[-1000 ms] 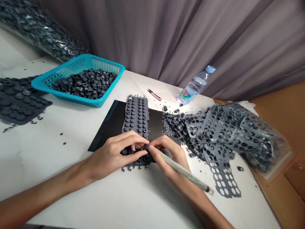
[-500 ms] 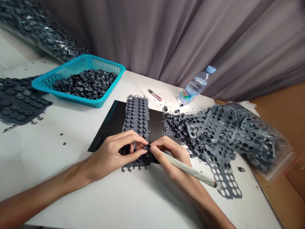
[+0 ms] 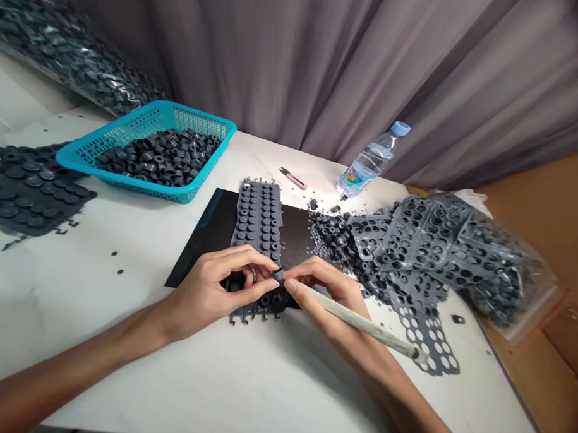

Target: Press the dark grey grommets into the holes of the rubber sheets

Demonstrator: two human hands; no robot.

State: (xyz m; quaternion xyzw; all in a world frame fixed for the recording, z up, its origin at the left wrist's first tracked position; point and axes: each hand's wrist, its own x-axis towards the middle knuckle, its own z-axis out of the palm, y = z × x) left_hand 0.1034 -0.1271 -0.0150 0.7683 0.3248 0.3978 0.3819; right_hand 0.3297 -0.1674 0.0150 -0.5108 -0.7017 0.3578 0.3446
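Note:
A grey rubber sheet (image 3: 259, 218) studded with round parts lies on a black mat (image 3: 212, 233) in the middle of the white table. My left hand (image 3: 220, 290) rests on the sheet's near end, its fingers curled and pinching a small dark rubber part (image 3: 278, 275). My right hand (image 3: 322, 290) meets it from the right, closed round a pale stick-like tool (image 3: 365, 326) whose tip is at that same part. The tool's rear end sticks out towards the lower right.
A turquoise basket (image 3: 130, 135) of loose rubber parts stands at the back left, more studded sheets (image 3: 24, 191) left of it. Punched-out sheets in a plastic bag (image 3: 453, 254) and loose bits (image 3: 331, 234) lie right. A water bottle (image 3: 369, 159) and pink snips (image 3: 293, 177) lie behind.
The small rubber part has come up off the sheet between my fingertips. The tool's rear end has swung slightly down and to the right.

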